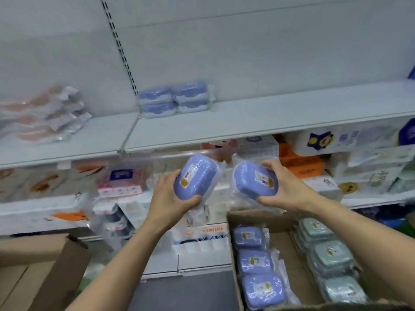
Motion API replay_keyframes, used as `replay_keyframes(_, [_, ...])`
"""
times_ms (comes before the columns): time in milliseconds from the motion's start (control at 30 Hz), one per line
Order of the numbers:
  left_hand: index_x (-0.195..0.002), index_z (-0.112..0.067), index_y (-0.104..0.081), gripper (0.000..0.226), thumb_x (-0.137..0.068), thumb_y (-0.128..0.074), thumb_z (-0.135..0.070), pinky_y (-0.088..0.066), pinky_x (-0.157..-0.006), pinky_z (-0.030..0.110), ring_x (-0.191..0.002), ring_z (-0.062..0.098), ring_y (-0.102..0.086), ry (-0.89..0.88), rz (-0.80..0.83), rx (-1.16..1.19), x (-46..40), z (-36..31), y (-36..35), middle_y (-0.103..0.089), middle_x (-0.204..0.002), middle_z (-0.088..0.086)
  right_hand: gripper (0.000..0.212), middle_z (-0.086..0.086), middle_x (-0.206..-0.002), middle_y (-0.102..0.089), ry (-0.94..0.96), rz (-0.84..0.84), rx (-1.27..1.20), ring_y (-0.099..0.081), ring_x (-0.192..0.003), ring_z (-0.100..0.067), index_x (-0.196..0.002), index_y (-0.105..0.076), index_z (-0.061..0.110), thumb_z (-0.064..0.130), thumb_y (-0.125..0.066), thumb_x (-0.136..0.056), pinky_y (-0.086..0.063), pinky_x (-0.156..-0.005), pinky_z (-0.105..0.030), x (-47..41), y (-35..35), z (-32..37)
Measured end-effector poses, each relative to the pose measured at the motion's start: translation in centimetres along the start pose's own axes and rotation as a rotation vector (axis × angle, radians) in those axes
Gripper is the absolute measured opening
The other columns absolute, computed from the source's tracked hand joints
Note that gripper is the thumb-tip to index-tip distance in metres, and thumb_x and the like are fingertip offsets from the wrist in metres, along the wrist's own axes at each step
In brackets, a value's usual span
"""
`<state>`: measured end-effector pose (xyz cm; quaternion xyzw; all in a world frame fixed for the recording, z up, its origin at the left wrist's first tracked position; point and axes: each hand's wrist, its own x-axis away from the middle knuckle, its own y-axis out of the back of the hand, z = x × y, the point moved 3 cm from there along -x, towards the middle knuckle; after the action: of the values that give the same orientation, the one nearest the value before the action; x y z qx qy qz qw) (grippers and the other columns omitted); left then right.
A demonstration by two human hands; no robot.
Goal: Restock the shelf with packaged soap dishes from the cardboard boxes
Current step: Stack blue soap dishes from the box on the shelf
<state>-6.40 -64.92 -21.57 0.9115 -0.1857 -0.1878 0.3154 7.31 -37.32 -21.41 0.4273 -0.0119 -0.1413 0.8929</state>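
Head view, nearest: cardboard box (283,223) sits below and toward the body from the right hand, open, with a row of blue packaged soap dishes (253,261) and, to their right, a row of green ones (330,254); a second box (45,265) lies low on the left, its contents not visible.
Left grip: left hand (170,194) curls fingers and thumb round a blue soap dish (194,176) in clear wrap, label up.
Right grip: right hand (285,187) holds a second blue soap dish (254,181) the same way, thumb under its near edge.
Long axes: the left dish tilts up and to the right, the right dish up and to the left, so their far ends lean toward each other; the two are just apart, not touching.
Target from the grips: stacked blue dishes (175,98) stand above and beyond, a little left of the left hand, at the back of the white shelf (258,122).
Nearer hand: the left, by my judgement; the right must cross further.
Surface: flat white board, bare to the right of the stack.
Room: plenty beside and in front of the stack; the shelf's front lip lies between the grips and the gap, so both dishes likely need lifting over it.
Further: lower shelves behind the hands hold mixed packaged goods (121,178), blurred.
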Motion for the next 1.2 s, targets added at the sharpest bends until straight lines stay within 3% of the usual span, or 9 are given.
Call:
replay_keyframes(100, [-0.124, -0.033, -0.054, 0.068, -0.062, -0.083, -0.037, -0.046, -0.089, 0.030, -0.107, 0.013, -0.049, -0.006, -0.078, -0.020, -1.1, -0.6, 3.6, -0.049, -0.108, -0.017, 0.075, 0.011, -0.113, -0.054, 0.079, -0.016, 0.048, -0.057, -0.099, -0.007, -0.125, -0.041, 0.033, 0.044, -0.079, -0.062, -0.053, -0.086, -0.033, -3.2, 2.0, 3.0])
replay_keyframes(233, [-0.113, -0.030, -0.057, 0.062, -0.058, -0.082, -0.042, -0.044, -0.083, 0.027, -0.103, 0.017, -0.052, -0.008, -0.162, -0.087, -4.1, -0.4, 7.8, -0.052, -0.104, -0.012, 0.072, 0.007, -0.116, -0.054, 0.153, -0.043, 0.100, -0.053, -0.101, -0.010, -0.130, -0.048, 0.022, 0.037, -0.080, -0.067, -0.045, -0.088, -0.023, -8.5, 3.8, 6.7])
replay_keyframes(400, [-0.139, -0.018, -0.050, 0.091, -0.057, -0.089, -0.030, -0.042, -0.098, 0.030, -0.111, 0.018, -0.049, -0.017, -0.182, -0.180, -8.9, 1.1, 12.0, -0.048, -0.117, -0.002, 0.078, 0.002, -0.121, -0.056, 0.197, -0.053, 0.229, -0.053, -0.105, -0.019, -0.134, -0.051, 0.023, 0.046, -0.073, -0.064, -0.048, -0.093, -0.037, -16.6, 4.4, 9.2])
replay_keyframes(633, [-0.134, -0.016, -0.054, 0.076, -0.065, -0.087, -0.017, -0.038, -0.085, 0.024, -0.105, 0.020, -0.053, 0.018, 0.011, -0.286, -19.2, 3.3, 15.4, -0.051, -0.118, 0.002, 0.040, 0.001, -0.096, -0.059, 0.126, 0.093, 0.328, -0.057, -0.081, -0.019, -0.100, -0.057, 0.026, 0.048, -0.069, -0.068, -0.050, -0.073, -0.037, -25.2, 2.7, 11.0])
replay_keyframes(800, [-0.143, -0.017, -0.047, 0.084, -0.069, -0.088, -0.022, -0.038, -0.096, 0.024, -0.117, 0.017, -0.050, 0.059, 0.241, -0.336, -25.9, 5.2, 14.2, -0.051, -0.131, -0.001, 0.038, -0.010, -0.084, -0.059, 0.157, 0.150, 0.298, -0.053, -0.078, -0.033, -0.089, -0.059, 0.010, 0.043, -0.069, -0.073, -0.038, -0.063, -0.033, -28.6, 1.3, 11.0])
replay_keyframes(933, [-0.143, -0.023, -0.048, 0.076, -0.076, -0.084, -0.022, -0.033, -0.096, 0.020, -0.122, 0.012, -0.047, 0.037, 0.314, -0.327, -28.9, 6.2, 14.0, -0.049, -0.134, -0.006, 0.045, -0.017, -0.101, -0.059, 0.224, 0.127, 0.340, -0.050, -0.094, -0.033, -0.107, -0.062, 0.000, 0.036, -0.071, -0.081, -0.045, -0.087, -0.047, -30.5, 0.6, 11.5])
replay_keyframes(1067, [-0.138, -0.026, -0.051, 0.068, -0.078, -0.081, -0.019, -0.034, -0.091, 0.019, -0.115, 0.009, -0.048, -0.008, 0.319, -0.298, -30.2, 6.8, 13.9, -0.051, -0.131, -0.008, 0.038, -0.005, -0.114, -0.055, 0.249, 0.077, 0.367, -0.043, -0.109, -0.026, -0.119, -0.061, 0.014, 0.034, -0.066, -0.087, -0.041, -0.094, -0.037, -31.4, -0.5, 11.4])
replay_keyframes(1133, [-0.123, -0.029, -0.055, 0.052, -0.078, -0.079, -0.016, -0.041, -0.090, 0.024, -0.111, 0.017, -0.053, -0.038, 0.319, -0.287, -30.3, 6.7, 13.6, -0.056, -0.126, -0.002, 0.042, -0.003, -0.121, -0.053, 0.241, 0.059, 0.357, -0.040, -0.115, -0.024, -0.126, -0.058, 0.017, 0.032, -0.064, -0.088, -0.039, -0.098, -0.034, -31.5, -0.9, 11.3])
replay_keyframes(1200, [-0.113, -0.018, -0.058, 0.038, -0.079, -0.075, -0.013, -0.043, -0.091, 0.026, -0.110, 0.024, -0.055, -0.068, 0.314, -0.296, -30.1, 6.3, 13.3, -0.058, -0.120, 0.005, 0.046, -0.001, -0.128, -0.051, 0.231, 0.053, 0.369, -0.037, -0.121, -0.022, -0.132, -0.053, 0.019, 0.032, -0.063, -0.089, -0.039, -0.100, -0.035, -31.6, -1.2, 11.4])
